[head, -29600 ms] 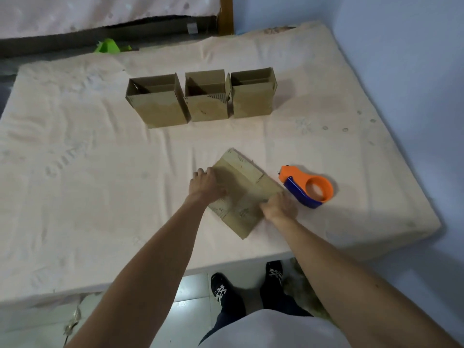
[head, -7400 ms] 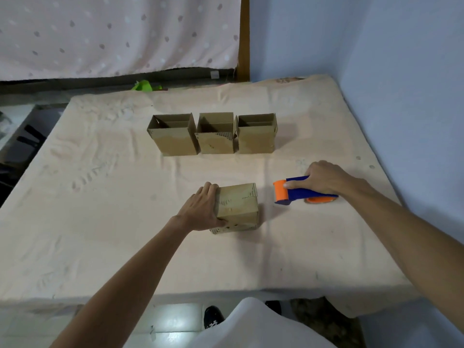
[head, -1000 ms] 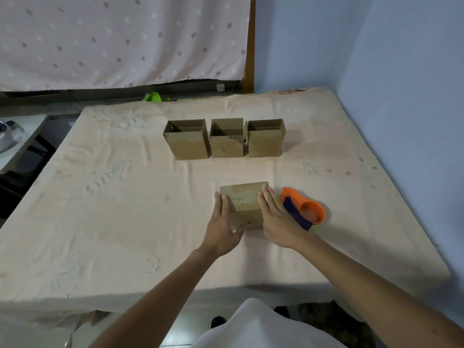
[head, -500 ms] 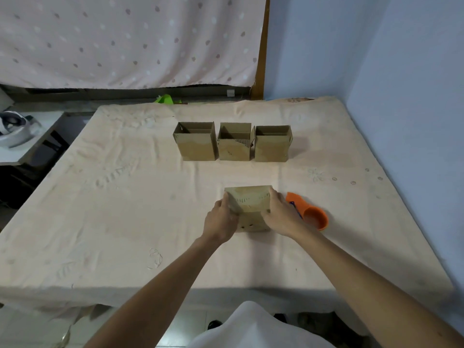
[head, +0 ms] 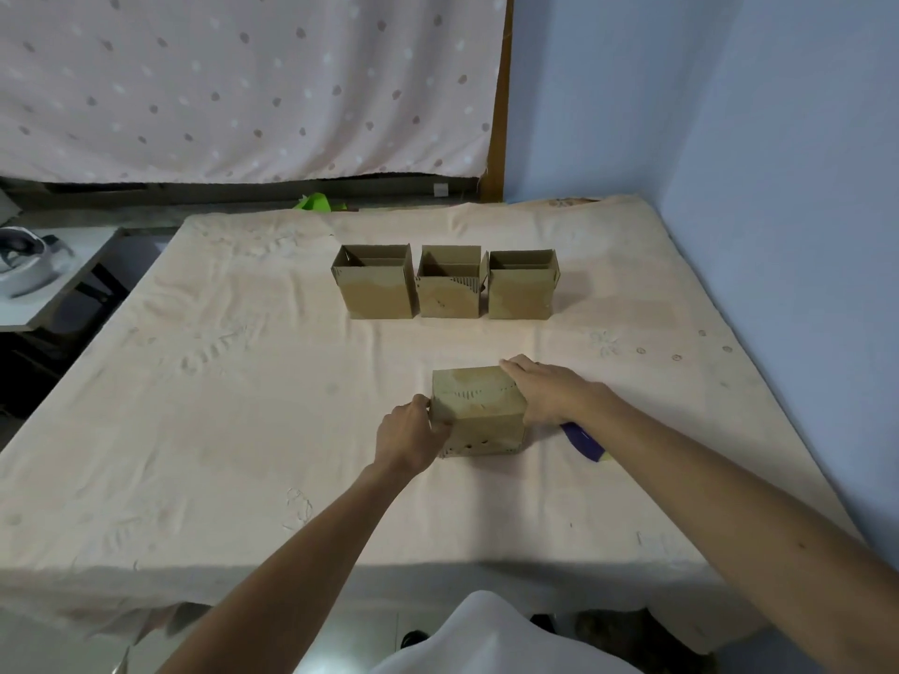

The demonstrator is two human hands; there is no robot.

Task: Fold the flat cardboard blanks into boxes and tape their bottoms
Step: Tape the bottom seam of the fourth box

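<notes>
A brown cardboard box (head: 479,406), closed face up, long axis left-right, sits on the bed (head: 243,381) between the fingers: left hand (head: 408,435) curled round its corner, right hand (head: 549,391) flat against its side.

A dotted curtain (head: 243,80) hangs behind the bed (head: 219,430). A green scrap (head: 318,202) lies beyond it. At left, an iron (head: 22,257) rests on a side table (head: 53,308).

**Both grips on the box**

Both bare forearms reach forward from the bottom of the view and converge towards the middle. The left grip (head: 411,432) has its fingers curled against the left side of the box (head: 479,406), with the thumb at the top edge. The right grip (head: 545,394) lies against the box's right side, its fingers straight, together and pointing away from the person.
</notes>
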